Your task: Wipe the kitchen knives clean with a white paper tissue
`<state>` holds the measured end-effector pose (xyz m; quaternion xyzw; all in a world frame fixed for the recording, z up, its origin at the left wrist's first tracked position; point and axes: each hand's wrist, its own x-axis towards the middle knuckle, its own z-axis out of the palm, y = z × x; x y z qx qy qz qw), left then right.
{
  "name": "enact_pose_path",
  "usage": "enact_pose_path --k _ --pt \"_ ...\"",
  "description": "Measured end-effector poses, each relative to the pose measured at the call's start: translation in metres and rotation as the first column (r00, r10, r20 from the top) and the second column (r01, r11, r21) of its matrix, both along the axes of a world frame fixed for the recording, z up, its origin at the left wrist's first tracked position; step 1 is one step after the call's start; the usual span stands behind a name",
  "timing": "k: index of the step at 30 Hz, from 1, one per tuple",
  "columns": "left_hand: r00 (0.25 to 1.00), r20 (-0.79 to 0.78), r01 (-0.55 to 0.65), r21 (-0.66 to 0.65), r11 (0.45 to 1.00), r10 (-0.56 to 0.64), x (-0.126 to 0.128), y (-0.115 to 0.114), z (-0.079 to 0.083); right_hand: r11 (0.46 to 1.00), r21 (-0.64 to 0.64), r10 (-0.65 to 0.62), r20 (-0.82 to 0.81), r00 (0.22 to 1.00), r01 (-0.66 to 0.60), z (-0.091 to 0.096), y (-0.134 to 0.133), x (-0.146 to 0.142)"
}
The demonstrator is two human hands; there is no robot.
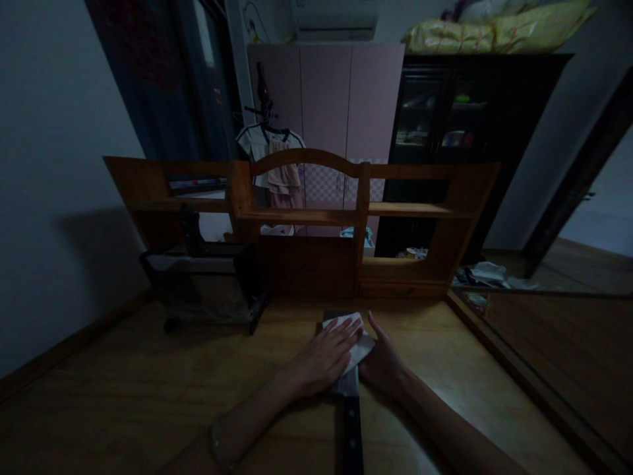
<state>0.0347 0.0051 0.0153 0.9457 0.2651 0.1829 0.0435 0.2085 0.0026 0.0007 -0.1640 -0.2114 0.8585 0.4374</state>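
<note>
A broad-bladed kitchen knife [351, 382] with a black riveted handle [353, 429] lies on the wooden surface, its handle toward me. Over the blade is a folded white tissue [362, 349]. My left hand [326, 356] rests on that tissue with its fingers stretched out, holding it against the blade. Close by on the right is my right hand [386, 359], its thumb raised and apart. The right fingers are mostly hidden beside the tissue and blade, and I see nothing gripped in them.
The wooden surface [123, 389] has a raised edge on the right. Behind it stands a wooden shelf rack [306, 218]. A dark framed appliance [208, 284] is at the left. Farther back are a pink wardrobe [324, 99] and a dark cabinet [514, 119].
</note>
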Motion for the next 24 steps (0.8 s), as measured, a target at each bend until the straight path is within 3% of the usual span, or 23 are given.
enact_pose_path --k 6,15,24 --pt "1.000 -0.001 -0.021 -0.006 1.000 0.021 0.003 0.000 -0.001 1.000 -0.011 0.000 -0.067 0.998 -0.001 0.001 -0.001 -0.002" --pt "0.948 0.101 -0.303 -0.011 0.953 0.303 -0.002 0.019 -0.028 0.995 0.041 0.093 -0.010 0.996 -0.093 0.002 -0.002 -0.001" --pt "0.915 0.128 -0.380 -0.046 0.924 0.383 -0.005 0.024 -0.039 0.996 0.018 0.084 0.004 0.996 -0.084 -0.005 0.002 0.001"
